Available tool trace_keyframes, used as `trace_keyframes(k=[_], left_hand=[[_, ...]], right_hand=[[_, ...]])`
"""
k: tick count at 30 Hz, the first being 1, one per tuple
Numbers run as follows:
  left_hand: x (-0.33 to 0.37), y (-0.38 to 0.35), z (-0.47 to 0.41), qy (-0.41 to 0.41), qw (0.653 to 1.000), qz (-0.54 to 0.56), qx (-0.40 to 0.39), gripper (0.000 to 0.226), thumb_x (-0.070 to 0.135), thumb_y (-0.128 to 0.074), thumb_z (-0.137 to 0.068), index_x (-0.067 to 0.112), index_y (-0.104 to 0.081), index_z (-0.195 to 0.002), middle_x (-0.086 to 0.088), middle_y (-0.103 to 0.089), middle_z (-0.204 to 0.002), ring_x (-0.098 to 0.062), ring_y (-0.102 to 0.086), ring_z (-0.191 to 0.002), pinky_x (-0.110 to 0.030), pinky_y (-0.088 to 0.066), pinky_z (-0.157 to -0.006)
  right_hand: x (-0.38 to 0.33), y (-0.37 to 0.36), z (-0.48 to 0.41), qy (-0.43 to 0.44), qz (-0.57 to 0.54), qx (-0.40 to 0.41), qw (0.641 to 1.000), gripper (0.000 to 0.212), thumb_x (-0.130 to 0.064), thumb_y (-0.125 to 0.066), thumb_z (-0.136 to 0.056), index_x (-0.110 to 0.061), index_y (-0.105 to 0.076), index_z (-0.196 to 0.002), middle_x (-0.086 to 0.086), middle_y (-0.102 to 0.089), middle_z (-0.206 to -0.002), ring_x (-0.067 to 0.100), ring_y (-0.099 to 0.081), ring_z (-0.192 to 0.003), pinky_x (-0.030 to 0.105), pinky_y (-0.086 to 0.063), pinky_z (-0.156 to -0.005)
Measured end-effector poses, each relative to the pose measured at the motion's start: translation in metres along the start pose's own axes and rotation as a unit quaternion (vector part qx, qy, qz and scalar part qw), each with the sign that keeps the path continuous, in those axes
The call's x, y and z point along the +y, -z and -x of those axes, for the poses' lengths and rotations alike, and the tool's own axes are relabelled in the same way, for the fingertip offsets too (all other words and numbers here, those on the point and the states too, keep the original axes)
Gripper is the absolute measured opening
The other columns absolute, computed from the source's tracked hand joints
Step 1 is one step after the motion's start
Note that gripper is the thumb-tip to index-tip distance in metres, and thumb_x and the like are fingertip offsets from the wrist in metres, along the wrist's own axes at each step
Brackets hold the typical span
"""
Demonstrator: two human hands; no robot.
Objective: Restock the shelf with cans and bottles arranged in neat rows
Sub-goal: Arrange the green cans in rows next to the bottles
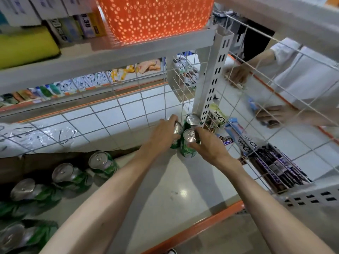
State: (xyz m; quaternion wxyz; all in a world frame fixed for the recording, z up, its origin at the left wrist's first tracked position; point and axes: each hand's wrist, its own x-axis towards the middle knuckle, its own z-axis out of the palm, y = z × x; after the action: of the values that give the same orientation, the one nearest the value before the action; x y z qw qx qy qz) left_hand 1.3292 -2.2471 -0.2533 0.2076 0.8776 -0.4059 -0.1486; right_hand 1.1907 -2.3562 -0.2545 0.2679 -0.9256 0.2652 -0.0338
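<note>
Three green cans with silver tops stand upright in the shelf's far right corner, against the wire grid. My left hand is wrapped around the left can. My right hand grips the front can. The third can stands just behind them, touched by no hand. The white shelf board carries them all. Several more green cans lie in shrink wrap along the shelf's left side.
A white wire grid backs the shelf and a slotted upright stands at its corner. Chocolate bars fill a wire rack on the right. Beyond the grid, another person's hands hold a blue packet. An orange basket sits on the shelf above.
</note>
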Motion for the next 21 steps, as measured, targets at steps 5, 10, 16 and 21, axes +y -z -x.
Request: trace_keyframes(k=[5,10,16,21], left_hand=[[-0.008,0.01,0.027,-0.047,0.997,0.037,-0.038,0.046,0.021,-0.073,-0.088,0.017,-0.048,-0.126,-0.013,-0.06,-0.112,-0.024,-0.063,-0.094,-0.031,-0.051,-0.077],[-0.032,0.042,0.074,-0.033,0.993,0.095,-0.059,0.046,0.021,-0.073,-0.088,0.025,-0.051,-0.129,0.008,-0.056,-0.115,-0.009,-0.057,-0.098,-0.014,-0.04,-0.07],[-0.065,0.099,0.141,0.03,0.992,0.101,-0.071,0.047,0.023,-0.073,-0.088,0.034,-0.051,-0.128,0.014,-0.055,-0.115,-0.01,-0.056,-0.102,-0.012,-0.042,-0.065],[-0.102,0.13,0.22,0.066,0.995,0.077,-0.016,0.049,0.028,-0.075,-0.082,0.032,-0.055,-0.127,0.009,-0.064,-0.118,-0.013,-0.062,-0.105,-0.029,-0.053,-0.086]], right_hand=[[0.001,0.004,0.016,0.003,-0.035,-0.013,0.999,0.038,-0.028,-0.067,-0.091,-0.012,-0.052,-0.123,0.003,-0.062,-0.104,0.025,-0.061,-0.093,0.037,-0.048,-0.076],[-0.005,0.013,0.037,0.041,-0.062,-0.036,0.997,0.018,-0.029,-0.061,-0.095,-0.015,-0.055,-0.104,-0.002,-0.063,-0.091,0.019,-0.06,-0.081,0.028,-0.044,-0.066],[-0.05,0.013,0.051,0.099,-0.086,-0.069,0.989,0.034,-0.032,-0.06,-0.097,-0.016,-0.056,-0.127,-0.003,-0.064,-0.117,0.016,-0.062,-0.105,0.033,-0.05,-0.09],[-0.113,-0.008,0.071,0.141,-0.075,-0.064,0.985,0.03,-0.028,-0.064,-0.093,-0.015,-0.059,-0.12,-0.001,-0.067,-0.108,0.02,-0.064,-0.098,0.041,-0.053,-0.085]])
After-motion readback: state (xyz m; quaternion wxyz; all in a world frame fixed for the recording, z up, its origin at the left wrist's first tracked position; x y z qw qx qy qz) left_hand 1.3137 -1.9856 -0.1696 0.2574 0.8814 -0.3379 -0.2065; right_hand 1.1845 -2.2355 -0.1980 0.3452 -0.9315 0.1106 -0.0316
